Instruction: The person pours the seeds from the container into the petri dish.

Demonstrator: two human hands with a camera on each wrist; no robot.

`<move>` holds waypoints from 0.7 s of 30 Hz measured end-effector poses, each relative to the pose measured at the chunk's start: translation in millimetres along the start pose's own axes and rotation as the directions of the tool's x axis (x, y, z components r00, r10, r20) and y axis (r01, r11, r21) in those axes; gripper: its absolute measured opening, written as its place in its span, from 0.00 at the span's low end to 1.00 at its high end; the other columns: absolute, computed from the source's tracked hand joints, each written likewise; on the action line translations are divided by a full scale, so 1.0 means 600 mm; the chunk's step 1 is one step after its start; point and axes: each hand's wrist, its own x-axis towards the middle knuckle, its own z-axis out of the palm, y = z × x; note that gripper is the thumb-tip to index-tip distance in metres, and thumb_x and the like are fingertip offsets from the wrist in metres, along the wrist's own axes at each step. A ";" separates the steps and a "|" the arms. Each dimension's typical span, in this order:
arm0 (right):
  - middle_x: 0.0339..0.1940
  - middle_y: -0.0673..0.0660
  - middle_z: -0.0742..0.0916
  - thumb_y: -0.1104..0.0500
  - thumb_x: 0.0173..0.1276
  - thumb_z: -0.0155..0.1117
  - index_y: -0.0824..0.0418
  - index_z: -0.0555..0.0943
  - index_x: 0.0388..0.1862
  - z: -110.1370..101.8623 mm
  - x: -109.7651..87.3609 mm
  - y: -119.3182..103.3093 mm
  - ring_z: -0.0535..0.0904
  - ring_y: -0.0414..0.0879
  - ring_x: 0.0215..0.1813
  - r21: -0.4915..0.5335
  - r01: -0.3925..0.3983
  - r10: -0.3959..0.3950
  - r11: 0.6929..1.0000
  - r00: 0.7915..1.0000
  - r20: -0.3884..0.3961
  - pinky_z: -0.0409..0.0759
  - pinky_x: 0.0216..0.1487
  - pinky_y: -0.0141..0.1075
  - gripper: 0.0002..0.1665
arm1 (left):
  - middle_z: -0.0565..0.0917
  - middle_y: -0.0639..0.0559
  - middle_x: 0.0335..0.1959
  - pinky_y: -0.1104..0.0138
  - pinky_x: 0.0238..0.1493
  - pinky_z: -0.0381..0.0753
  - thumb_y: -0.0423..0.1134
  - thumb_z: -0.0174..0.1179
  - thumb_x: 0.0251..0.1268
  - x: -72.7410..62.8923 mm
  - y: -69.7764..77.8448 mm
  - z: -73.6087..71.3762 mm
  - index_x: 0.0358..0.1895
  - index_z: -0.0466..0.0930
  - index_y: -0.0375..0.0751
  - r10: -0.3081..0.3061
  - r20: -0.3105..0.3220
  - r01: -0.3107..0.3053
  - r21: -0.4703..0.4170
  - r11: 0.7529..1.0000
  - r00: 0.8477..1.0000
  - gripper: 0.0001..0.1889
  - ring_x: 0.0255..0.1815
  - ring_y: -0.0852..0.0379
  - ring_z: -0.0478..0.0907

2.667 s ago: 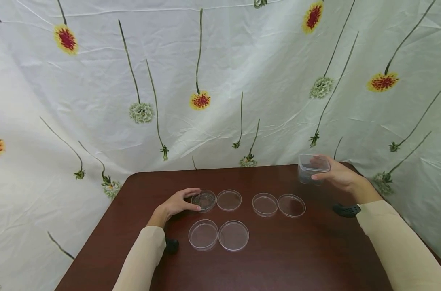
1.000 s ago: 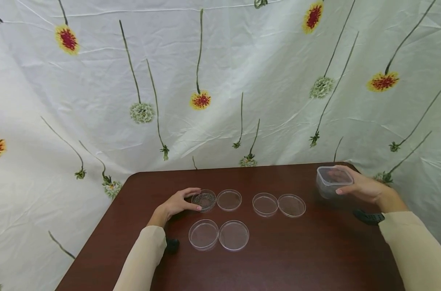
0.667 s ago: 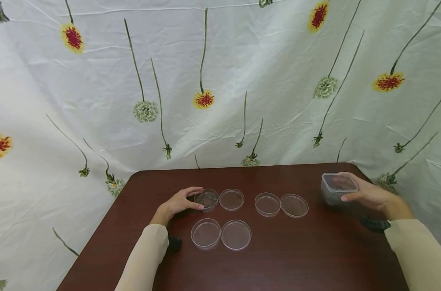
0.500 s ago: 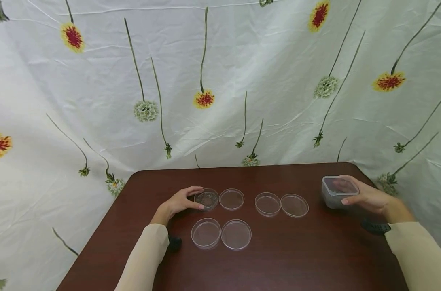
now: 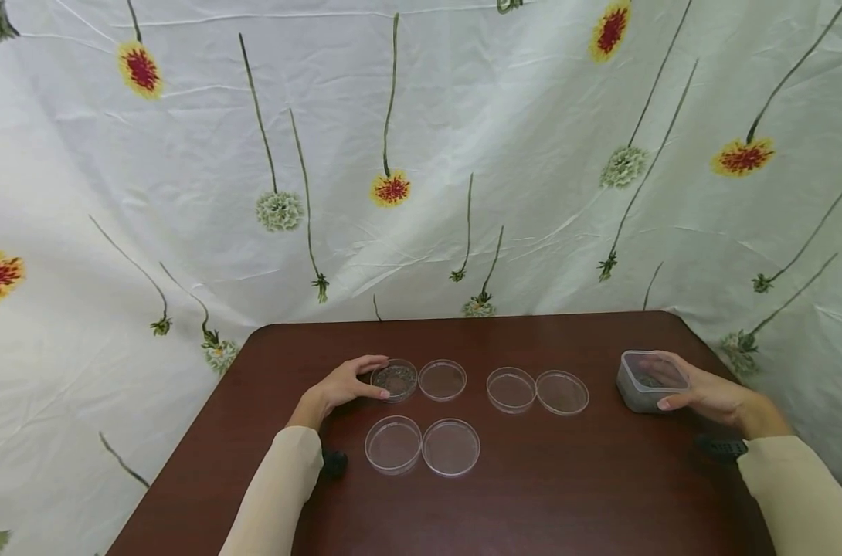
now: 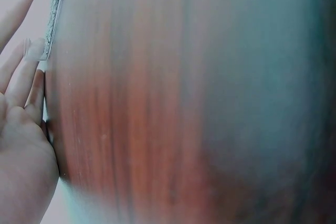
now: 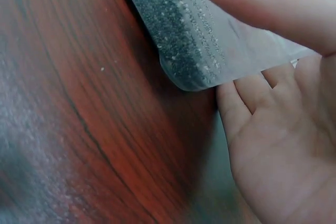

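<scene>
- Left hand (image 5: 344,384) has thumb and fingers curved around a petri dish (image 5: 396,381) with dark grit in it, sitting on the counter (image 5: 567,486)
- Right hand's (image 5: 709,392) got a decent grip on a clear plastic tub (image 5: 639,395) of dark grit, over by the counter's right side
- Pair of see-through petri dish halves (image 5: 451,449) nearer the camera, side by side

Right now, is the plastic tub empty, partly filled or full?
Partly filled: dark grains lie low in the plastic tub, with translucent wall above.
</scene>
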 end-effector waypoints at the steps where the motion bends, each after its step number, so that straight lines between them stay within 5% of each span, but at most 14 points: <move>1: 0.69 0.35 0.68 0.73 0.70 0.66 0.64 0.50 0.81 0.000 0.000 0.000 0.63 0.18 0.66 -0.002 -0.003 0.003 1.000 1.000 0.001 0.70 0.56 0.24 0.48 | 0.72 0.40 0.74 0.42 0.73 0.59 0.39 0.78 0.59 -0.001 0.001 0.000 0.76 0.68 0.37 0.002 0.000 -0.002 0.001 1.000 1.000 0.42 0.78 0.38 0.60; 12: 0.71 0.37 0.65 0.73 0.70 0.65 0.62 0.45 0.82 0.007 0.001 -0.001 0.62 0.17 0.67 0.006 0.012 -0.012 1.000 1.000 0.010 0.73 0.56 0.26 0.52 | 0.72 0.40 0.74 0.42 0.74 0.58 0.38 0.78 0.59 -0.005 0.000 -0.003 0.76 0.68 0.37 -0.004 -0.011 0.004 -0.001 1.000 1.000 0.42 0.77 0.39 0.61; 17: 0.70 0.36 0.63 0.75 0.70 0.63 0.42 0.39 0.84 0.005 -0.002 0.002 0.64 0.18 0.65 0.065 0.005 -0.007 0.998 1.000 0.031 0.75 0.55 0.31 0.60 | 0.73 0.41 0.73 0.43 0.74 0.58 0.39 0.79 0.59 -0.004 0.001 -0.002 0.76 0.69 0.38 -0.010 -0.007 0.010 0.000 1.000 1.000 0.42 0.78 0.40 0.61; 21: 0.73 0.42 0.62 0.74 0.71 0.63 0.37 0.35 0.85 0.002 -0.006 -0.003 0.66 0.21 0.65 0.077 -0.019 0.016 0.997 0.999 0.041 0.75 0.55 0.38 0.64 | 0.73 0.40 0.73 0.41 0.74 0.57 0.38 0.78 0.59 -0.002 0.001 -0.001 0.76 0.69 0.37 0.005 -0.005 -0.005 0.002 1.000 1.000 0.42 0.78 0.38 0.60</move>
